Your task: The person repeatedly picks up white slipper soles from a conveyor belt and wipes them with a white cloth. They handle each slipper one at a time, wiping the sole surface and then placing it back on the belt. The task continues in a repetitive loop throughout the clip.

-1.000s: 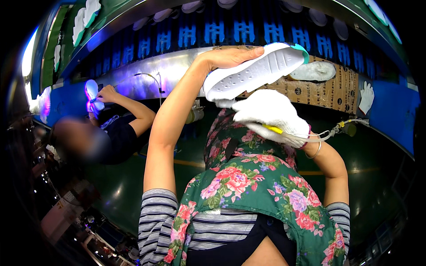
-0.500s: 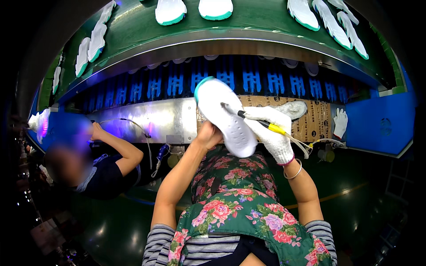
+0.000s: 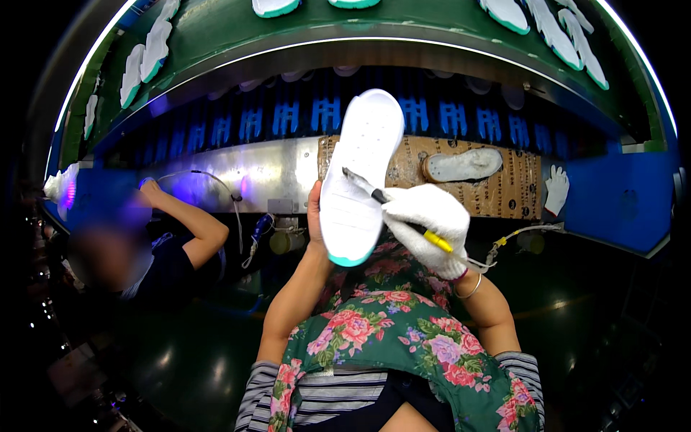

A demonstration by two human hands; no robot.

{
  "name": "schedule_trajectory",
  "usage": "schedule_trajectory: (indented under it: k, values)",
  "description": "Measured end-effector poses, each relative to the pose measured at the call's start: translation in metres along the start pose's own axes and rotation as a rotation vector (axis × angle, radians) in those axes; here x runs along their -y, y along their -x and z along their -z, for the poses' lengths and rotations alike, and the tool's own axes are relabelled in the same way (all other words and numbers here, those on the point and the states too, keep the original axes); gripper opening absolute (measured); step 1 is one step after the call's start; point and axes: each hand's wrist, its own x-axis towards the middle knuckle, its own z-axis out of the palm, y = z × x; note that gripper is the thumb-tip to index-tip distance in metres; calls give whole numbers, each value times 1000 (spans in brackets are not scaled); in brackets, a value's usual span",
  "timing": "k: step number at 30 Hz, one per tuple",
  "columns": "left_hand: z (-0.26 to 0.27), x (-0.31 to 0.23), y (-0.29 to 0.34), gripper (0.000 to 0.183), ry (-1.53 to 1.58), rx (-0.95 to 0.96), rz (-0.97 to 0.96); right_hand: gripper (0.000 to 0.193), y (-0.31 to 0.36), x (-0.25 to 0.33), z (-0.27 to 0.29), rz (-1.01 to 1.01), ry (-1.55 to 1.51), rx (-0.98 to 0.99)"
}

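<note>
My bare left hand (image 3: 315, 219) grips a white shoe sole (image 3: 366, 140) by its left edge and from beneath. The sole stands nearly upright before me, its teal-edged end toward me and its rows of small dimples away. In a white knit glove, my right hand (image 3: 432, 223) is closed around a brush (image 3: 358, 180) with a black ferrule and a yellow band. A thin pale hose (image 3: 479, 263) trails from the brush's back end. The bristle tip rests on or just over the middle of the sole; contact is hard to tell.
Beyond the sole lies a cardboard sheet (image 3: 410, 194) bearing a stained, greyish sole (image 3: 464, 165). A spare white glove (image 3: 556, 191) hangs by the blue panel (image 3: 612, 198). Several soles ride the green belt (image 3: 432, 20) above blue racks (image 3: 453, 119). At left a co-worker's arm (image 3: 191, 219) reaches the metal bench (image 3: 277, 173).
The sole has been turned end for end, its teal edge now toward me. My right hand has moved down a little with the brush. The view has shifted slightly.
</note>
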Motion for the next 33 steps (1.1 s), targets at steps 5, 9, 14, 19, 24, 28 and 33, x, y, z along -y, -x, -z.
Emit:
schedule_trajectory:
  k: [5,9,14,19,24,28,33]
  values:
    - [-30,33,-22,105,-191,53,-85,23,-7,7,3,-32,58,-81]
    - [-29,48,-26,104,-169,-70,-105,29,-16,9,4,-12,101,-75]
    - [-25,66,-29,97,-451,-166,-131,30,-8,5,4,-77,169,-43]
    - [-22,66,-30,101,-455,-149,-70,25,-20,19,2,17,160,-97]
    - [-23,64,-40,102,-463,-156,-156,27,-13,6,2,-62,95,-223]
    - [-21,59,-47,106,-376,-17,-107,24,-12,13,-5,-88,108,-148]
    - [-28,62,-64,122,-308,59,-102,21,-4,7,-3,-92,129,-205]
